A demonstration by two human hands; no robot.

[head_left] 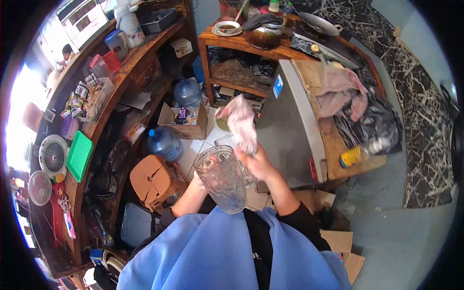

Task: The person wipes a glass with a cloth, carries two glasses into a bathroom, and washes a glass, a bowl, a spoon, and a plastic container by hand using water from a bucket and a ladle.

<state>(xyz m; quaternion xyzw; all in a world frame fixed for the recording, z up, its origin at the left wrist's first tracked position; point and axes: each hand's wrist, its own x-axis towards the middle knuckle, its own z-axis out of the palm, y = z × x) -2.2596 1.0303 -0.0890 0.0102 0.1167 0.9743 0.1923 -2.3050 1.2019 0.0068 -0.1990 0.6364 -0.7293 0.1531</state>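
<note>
A large clear glass jug (223, 181) is held in front of my chest, tilted, its round opening toward the top. My left hand (199, 181) grips the jug's left side, its fingers mostly hidden behind the glass. In my right hand (257, 163) is a pinkish-white cloth (243, 126), bunched at the fingers and extending up past the jug's rim. The right hand is close to the jug's right side, by its handle.
A grey fridge (290, 130) with a wooden top stands at right, bearing cloth, a black bag and a yellow bottle (352, 157). Brown stool (153, 181), water bottles (165, 144) and an open carton (186, 126) are at left. A curved wooden counter (104, 101) runs along the left.
</note>
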